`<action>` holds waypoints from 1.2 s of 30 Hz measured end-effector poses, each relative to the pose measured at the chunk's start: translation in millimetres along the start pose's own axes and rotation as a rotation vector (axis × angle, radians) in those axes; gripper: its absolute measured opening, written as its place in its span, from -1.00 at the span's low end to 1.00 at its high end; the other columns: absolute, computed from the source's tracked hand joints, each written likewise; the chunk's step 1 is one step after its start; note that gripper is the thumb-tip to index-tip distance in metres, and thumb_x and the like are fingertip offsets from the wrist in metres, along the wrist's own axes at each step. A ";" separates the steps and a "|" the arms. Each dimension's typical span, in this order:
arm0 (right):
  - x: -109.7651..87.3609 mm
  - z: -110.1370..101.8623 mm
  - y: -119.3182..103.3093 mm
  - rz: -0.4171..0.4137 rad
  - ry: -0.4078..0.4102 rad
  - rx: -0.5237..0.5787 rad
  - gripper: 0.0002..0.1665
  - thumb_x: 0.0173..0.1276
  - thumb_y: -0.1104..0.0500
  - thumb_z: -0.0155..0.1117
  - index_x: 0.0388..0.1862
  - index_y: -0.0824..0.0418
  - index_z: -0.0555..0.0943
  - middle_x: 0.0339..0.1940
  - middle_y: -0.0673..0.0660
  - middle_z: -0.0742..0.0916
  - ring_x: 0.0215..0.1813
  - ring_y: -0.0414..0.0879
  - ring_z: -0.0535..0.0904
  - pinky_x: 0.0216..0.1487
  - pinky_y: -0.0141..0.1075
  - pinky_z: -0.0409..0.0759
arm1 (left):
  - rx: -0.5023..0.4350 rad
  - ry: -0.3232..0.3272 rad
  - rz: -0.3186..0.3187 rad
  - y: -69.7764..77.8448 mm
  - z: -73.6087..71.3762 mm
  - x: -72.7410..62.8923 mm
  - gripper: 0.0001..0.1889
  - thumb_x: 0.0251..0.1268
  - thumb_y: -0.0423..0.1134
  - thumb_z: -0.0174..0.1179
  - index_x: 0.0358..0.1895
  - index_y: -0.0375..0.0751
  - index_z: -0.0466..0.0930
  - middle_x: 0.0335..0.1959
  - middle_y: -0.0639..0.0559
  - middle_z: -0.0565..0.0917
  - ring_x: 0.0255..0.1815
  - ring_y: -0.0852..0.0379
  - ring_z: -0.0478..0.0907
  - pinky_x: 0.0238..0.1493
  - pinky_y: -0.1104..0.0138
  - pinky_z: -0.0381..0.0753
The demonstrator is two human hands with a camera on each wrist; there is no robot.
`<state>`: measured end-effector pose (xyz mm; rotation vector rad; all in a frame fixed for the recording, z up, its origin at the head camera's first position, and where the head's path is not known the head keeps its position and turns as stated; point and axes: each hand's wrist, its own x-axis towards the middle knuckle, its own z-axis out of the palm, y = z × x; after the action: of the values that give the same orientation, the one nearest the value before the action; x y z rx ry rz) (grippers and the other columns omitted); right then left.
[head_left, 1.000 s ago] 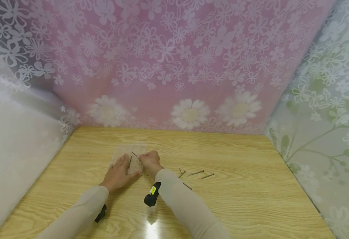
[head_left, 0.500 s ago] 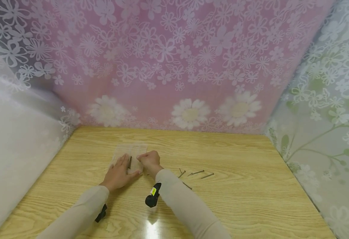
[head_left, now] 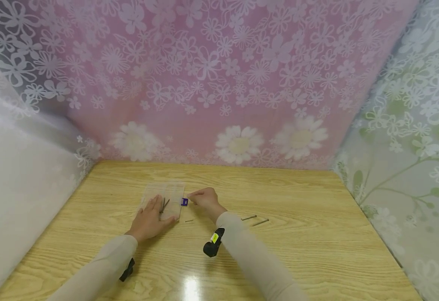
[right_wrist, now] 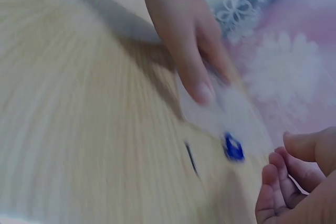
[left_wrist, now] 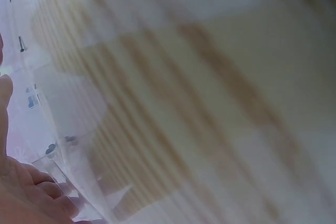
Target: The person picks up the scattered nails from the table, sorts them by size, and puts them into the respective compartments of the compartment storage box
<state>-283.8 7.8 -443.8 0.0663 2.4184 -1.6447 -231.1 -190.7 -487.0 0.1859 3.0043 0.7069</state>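
A clear plastic compartment box (head_left: 173, 190) lies on the table, with a blue latch (head_left: 184, 202) at its right side. Two dark nails (head_left: 166, 205) lie crosswise within it. My left hand (head_left: 149, 221) rests on the box's near left part, fingers extended and thumb at the near edge. Just right of the latch is my right hand (head_left: 206, 200), its fingers loosely bent. The right wrist view shows nothing held in the right hand (right_wrist: 302, 177), with the blurred latch (right_wrist: 233, 148) beyond its fingertips.
A small nail (head_left: 189, 220) lies in front of the box. Two longer nails (head_left: 260, 222) lie to the right, beside the right sleeve (head_left: 257, 255), which covers part of the table (head_left: 302, 259). A pink floral curtain (head_left: 219, 83) hangs along the back edge.
The nail in my right hand's fingers was let go and now lies in the box beside the other one. My right hand then moved right, uncovering the blue latch. My left hand stayed put.
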 end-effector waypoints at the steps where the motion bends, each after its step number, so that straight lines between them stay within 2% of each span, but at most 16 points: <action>1: 0.7 -7.5 2.2 -0.005 -0.019 -0.002 -0.81 0.26 0.17 0.36 -0.24 0.27 0.77 -0.24 0.12 0.77 -0.23 -0.09 0.67 -0.15 -0.26 0.64 | 0.000 -0.004 -0.002 -0.5 -0.2 -0.1 0.08 0.21 0.40 0.03 0.50 -0.41 -0.11 0.52 -0.31 -0.02 0.51 -0.29 -0.08 0.37 -0.30 -0.12; 6: 3.5 -43.9 16.7 -0.002 -0.104 -0.053 -0.69 0.33 0.10 0.30 -0.07 0.27 0.71 -0.02 0.15 0.72 -0.04 0.00 0.65 0.06 -0.11 0.59 | 0.008 -0.009 -0.008 -2.9 -1.3 -0.8 0.08 0.22 0.39 0.03 0.51 -0.39 -0.13 0.52 -0.30 -0.04 0.51 -0.29 -0.09 0.38 -0.29 -0.13; 8: 4.2 -58.6 24.0 -0.014 -0.118 -0.087 -0.68 0.35 0.10 0.29 -0.04 0.29 0.69 0.01 0.17 0.70 -0.02 0.02 0.64 0.08 -0.07 0.57 | 0.002 -0.008 -0.004 -2.6 -1.9 -0.9 0.08 0.22 0.39 0.03 0.51 -0.39 -0.13 0.52 -0.30 -0.04 0.52 -0.28 -0.09 0.38 -0.29 -0.14; 18: -1.8 -136.4 55.3 -0.011 -0.108 -0.313 -0.78 0.33 0.16 0.30 -0.14 0.24 0.73 0.04 0.17 0.70 0.02 0.06 0.62 -0.03 -0.10 0.62 | 0.005 -0.013 0.001 -0.1 -2.5 0.0 0.10 0.21 0.41 0.01 0.51 -0.40 -0.15 0.52 -0.31 -0.04 0.51 -0.29 -0.09 0.37 -0.30 -0.13; 21: -5.6 -155.5 65.4 -0.020 -0.122 -0.362 -0.80 0.32 0.21 0.30 -0.15 0.29 0.73 0.01 0.21 0.71 -0.03 0.06 0.63 -0.06 -0.10 0.64 | 0.004 -0.010 0.002 -0.1 -3.0 -0.5 0.10 0.21 0.41 0.02 0.51 -0.40 -0.15 0.52 -0.31 -0.04 0.51 -0.29 -0.10 0.38 -0.29 -0.14; 27: -10.1 -177.8 82.6 -0.028 -0.115 -0.436 -0.80 0.25 0.24 0.36 -0.17 0.31 0.72 -0.08 0.19 0.72 -0.07 0.02 0.62 -0.09 -0.14 0.62 | 0.010 -0.004 -0.001 0.4 -2.8 -0.9 0.09 0.22 0.40 0.02 0.50 -0.42 -0.13 0.52 -0.32 -0.03 0.51 -0.30 -0.08 0.37 -0.29 -0.13; 32: -12.6 -186.2 92.2 -0.055 -0.105 -0.494 -0.80 0.22 0.25 0.39 -0.18 0.30 0.73 -0.18 0.15 0.74 -0.10 0.03 0.61 -0.07 -0.10 0.61 | 0.013 -0.004 0.003 0.4 -1.8 -1.3 0.10 0.22 0.42 0.01 0.50 -0.42 -0.12 0.52 -0.32 -0.02 0.50 -0.31 -0.07 0.37 -0.29 -0.11; 36: -13.8 -189.3 99.1 -0.104 -0.101 -0.518 -0.85 0.20 0.27 0.40 -0.23 0.26 0.73 -0.28 0.07 0.74 -0.19 -0.05 0.61 -0.11 -0.13 0.61 | 0.016 -0.001 0.010 0.3 -1.5 -1.6 0.10 0.21 0.43 -0.01 0.50 -0.43 -0.11 0.51 -0.33 -0.01 0.50 -0.32 -0.05 0.36 -0.30 -0.09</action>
<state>-283.4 220.9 -464.9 -0.2216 2.7171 -0.9784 -229.6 -191.3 -485.5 0.2016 3.0114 0.6830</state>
